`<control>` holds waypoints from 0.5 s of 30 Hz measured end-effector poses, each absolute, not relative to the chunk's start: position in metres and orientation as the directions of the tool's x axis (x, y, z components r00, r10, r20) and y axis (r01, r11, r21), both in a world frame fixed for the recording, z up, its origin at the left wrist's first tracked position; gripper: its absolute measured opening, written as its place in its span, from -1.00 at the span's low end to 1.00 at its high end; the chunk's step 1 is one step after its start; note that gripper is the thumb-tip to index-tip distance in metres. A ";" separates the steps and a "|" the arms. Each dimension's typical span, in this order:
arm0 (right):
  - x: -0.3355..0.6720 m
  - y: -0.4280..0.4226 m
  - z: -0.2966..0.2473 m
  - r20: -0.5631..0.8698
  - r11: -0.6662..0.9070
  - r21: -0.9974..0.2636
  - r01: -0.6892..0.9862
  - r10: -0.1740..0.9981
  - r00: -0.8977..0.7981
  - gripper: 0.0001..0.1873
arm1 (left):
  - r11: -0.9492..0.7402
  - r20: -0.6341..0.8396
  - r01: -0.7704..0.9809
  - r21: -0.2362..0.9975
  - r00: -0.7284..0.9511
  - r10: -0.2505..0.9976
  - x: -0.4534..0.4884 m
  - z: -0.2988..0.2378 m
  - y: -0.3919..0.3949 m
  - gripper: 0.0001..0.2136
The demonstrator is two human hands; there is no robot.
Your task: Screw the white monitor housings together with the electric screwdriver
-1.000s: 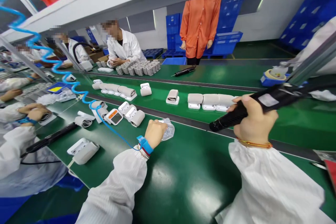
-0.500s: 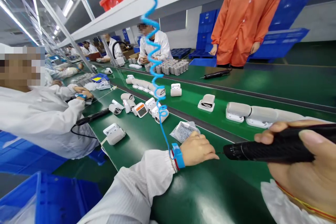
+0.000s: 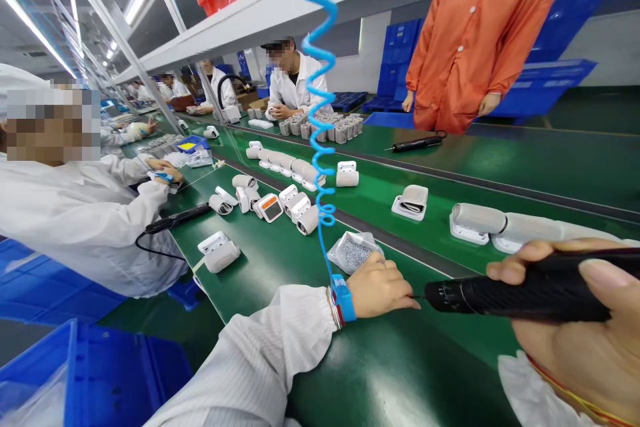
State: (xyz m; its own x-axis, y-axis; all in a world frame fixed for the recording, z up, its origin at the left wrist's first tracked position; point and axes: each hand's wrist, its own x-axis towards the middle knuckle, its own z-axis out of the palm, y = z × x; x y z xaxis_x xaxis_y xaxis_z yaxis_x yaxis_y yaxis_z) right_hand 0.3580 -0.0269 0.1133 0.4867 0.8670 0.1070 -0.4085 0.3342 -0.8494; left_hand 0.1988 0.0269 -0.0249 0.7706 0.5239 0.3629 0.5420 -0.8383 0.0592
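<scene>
Your right hand [image 3: 575, 337] has its fingers wrapped around the black screwdriver [image 3: 500, 295], held level over the green tabletop [image 3: 390, 373] with its bit pointing to 9 o'clock. Your left hand [image 3: 383, 288] has its fingers pressed together at the bit. The bag of screws [image 3: 353, 252] lies just beside that hand, at its 11 o'clock.
</scene>
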 end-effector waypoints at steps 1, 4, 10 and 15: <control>0.358 -0.027 0.113 0.082 0.319 -0.847 -0.425 0.868 0.489 -0.76 | -0.840 0.370 0.538 0.062 0.770 0.520 0.199 -0.025 0.027 -0.57; 0.360 -0.028 0.115 0.081 0.326 -0.843 -0.428 0.863 0.499 -0.74 | -0.841 0.387 0.536 0.076 0.761 0.520 0.199 -0.025 0.026 -0.56; 0.361 -0.029 0.121 0.073 0.336 -0.838 -0.430 0.850 0.522 -0.79 | -0.833 0.398 0.542 0.113 0.743 0.538 0.198 -0.020 0.023 -0.60; 0.357 -0.031 0.120 0.219 0.448 -0.805 -0.389 0.833 0.507 -0.82 | -0.806 0.357 0.583 0.101 0.735 0.577 0.200 -0.011 0.021 -0.57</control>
